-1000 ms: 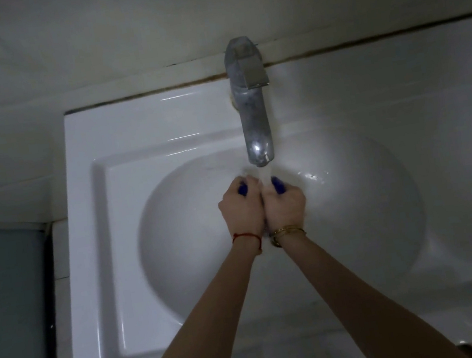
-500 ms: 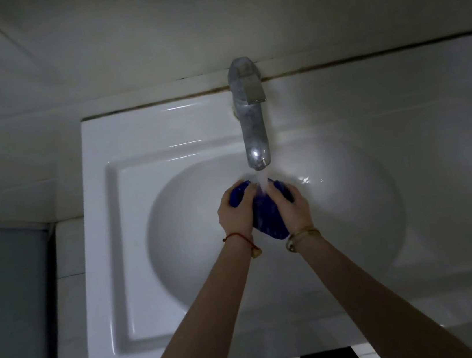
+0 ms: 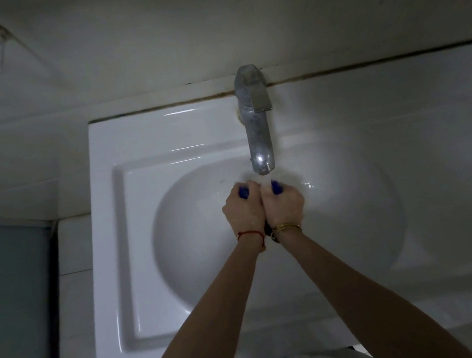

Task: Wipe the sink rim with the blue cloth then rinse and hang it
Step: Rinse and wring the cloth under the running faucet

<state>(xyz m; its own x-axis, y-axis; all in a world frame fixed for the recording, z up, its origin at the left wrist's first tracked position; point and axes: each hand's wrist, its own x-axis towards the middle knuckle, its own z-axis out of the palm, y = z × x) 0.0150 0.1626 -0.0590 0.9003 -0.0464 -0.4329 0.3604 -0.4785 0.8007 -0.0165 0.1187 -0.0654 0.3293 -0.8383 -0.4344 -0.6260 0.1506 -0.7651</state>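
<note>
Half a second ago both hands were parted with a wad of blue cloth showing between them; now they have closed together into two fists side by side, and only two small blue tips peek out. Seen from above, the left hand point(image 3: 244, 212) and the right hand point(image 3: 283, 205) touch along their inner edges, each curled tight around the blue cloth point(image 3: 274, 187), squeezing it. They sit just below the spout of the metal tap point(image 3: 257, 133), over the middle of the white sink point(image 3: 140, 283) bowl. Water glints on the basin just to the right of the tap's mouth, though the stream itself is hard to make out. Judging by this, the wiping of the rim is probably finished and the rinse is under way, near the wringing stage. Hanging the cloth is left; no hook or rail is visible near the tap.
</note>
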